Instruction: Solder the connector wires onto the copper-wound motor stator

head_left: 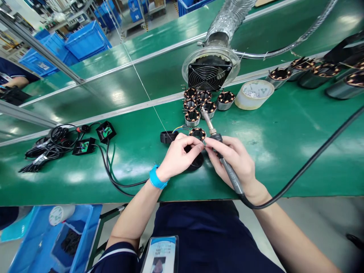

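Observation:
My right hand [237, 159] is wrapped round a soldering iron [232, 175], its metal tip pointing up and away over the motor stators. Thumb and forefinger of that hand also meet at a thin wire. My left hand [182, 155] is closed in a pinch beside it, on what looks like the same thin wire; the fingertips hide most of it. Just beyond the fingers sits a stator [197, 132] with copper windings. Under my hands lies a round black part [196, 163], partly covered. A black ring-shaped housing [167, 137] with coloured leads is left of the stator.
Several stators [192, 117] stand before a fan extractor [210, 76] with a foil duct. A tub [254, 94] and more stators [320, 74] are to the right. Cables [54, 144] and black boxes [106, 132] lie left. A thin strand [136, 72] slants down; the iron's cord [307, 163] crosses right.

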Motion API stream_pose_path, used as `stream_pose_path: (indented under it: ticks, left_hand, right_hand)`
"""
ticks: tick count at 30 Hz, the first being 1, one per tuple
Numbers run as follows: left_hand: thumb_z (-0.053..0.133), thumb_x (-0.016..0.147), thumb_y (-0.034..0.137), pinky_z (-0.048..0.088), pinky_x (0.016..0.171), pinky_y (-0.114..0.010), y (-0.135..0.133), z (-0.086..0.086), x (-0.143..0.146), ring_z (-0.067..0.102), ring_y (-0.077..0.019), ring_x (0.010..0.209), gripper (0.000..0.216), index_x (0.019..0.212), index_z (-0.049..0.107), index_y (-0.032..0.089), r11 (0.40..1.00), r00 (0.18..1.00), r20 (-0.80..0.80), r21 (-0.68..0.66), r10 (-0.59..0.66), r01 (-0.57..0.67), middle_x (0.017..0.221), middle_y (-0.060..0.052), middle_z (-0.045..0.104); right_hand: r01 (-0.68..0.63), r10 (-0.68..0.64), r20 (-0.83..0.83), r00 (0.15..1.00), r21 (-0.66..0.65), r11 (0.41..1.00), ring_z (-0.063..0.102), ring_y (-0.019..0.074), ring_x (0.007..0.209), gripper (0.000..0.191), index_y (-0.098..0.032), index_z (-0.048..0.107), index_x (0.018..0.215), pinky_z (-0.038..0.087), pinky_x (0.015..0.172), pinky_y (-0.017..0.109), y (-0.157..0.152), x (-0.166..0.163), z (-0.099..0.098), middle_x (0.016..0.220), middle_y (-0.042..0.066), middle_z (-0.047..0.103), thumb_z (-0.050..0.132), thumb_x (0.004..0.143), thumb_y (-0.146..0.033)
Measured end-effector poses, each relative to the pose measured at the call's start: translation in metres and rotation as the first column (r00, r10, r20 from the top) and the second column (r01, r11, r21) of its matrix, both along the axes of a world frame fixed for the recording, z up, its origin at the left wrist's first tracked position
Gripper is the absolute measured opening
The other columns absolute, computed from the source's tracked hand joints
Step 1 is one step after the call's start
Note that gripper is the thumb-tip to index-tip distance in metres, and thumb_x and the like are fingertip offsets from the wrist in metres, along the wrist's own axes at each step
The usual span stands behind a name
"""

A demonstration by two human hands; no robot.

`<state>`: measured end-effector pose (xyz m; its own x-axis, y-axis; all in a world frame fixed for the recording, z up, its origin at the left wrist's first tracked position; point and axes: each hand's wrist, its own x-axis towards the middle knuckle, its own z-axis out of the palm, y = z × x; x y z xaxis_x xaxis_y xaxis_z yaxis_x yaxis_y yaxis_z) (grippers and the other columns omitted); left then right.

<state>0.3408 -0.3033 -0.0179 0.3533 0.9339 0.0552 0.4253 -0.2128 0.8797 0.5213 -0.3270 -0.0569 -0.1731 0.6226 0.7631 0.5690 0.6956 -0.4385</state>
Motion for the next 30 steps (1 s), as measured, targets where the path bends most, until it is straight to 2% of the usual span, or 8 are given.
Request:
stream_pose_path:
  ticks: [5,14,30]
  left_hand:
    - [0.069,0.089,0.025,0.046,0.089,-0.034,0.0,-0.001,-0.001,0.056,-0.0201,0.094,0.007,0.089,0.072,0.019,0.999,0.999,-0.01,-0.006,-0.04,0.04,0.086,-0.003,0.07]
    - [0.065,0.094,0.029,0.044,0.09,-0.034,-0.004,0.003,0.001,0.054,-0.0207,0.096,0.011,0.091,0.07,0.02,0.986,0.981,-0.093,-0.034,-0.168,0.166,0.091,-0.004,0.069]
    - [0.063,0.097,0.034,0.044,0.089,-0.033,-0.001,0.003,0.001,0.054,-0.0202,0.097,0.018,0.091,0.071,0.019,0.993,0.992,-0.072,-0.062,-0.107,0.102,0.089,-0.003,0.07]
  right_hand:
    - [0.0,-0.001,0.019,1.0,0.018,1.0,0.068,0.018,0.099,0.066,-0.034,0.049,0.15,0.062,0.086,0.029,-0.002,0.0,-0.002,0.111,0.006,0.064,0.064,0.093,-0.004]
    - [0.127,-0.125,-0.035,0.992,0.06,0.99,0.072,0.0179,0.094,0.061,-0.028,0.058,0.142,0.065,0.086,0.029,-0.016,-0.001,-0.002,0.107,0.006,0.07,0.067,0.088,-0.002]
    - [0.115,-0.112,-0.054,0.992,0.063,0.991,0.071,0.0181,0.093,0.059,-0.027,0.058,0.142,0.065,0.086,0.031,-0.013,-0.006,-0.007,0.105,0.006,0.068,0.066,0.089,-0.003]
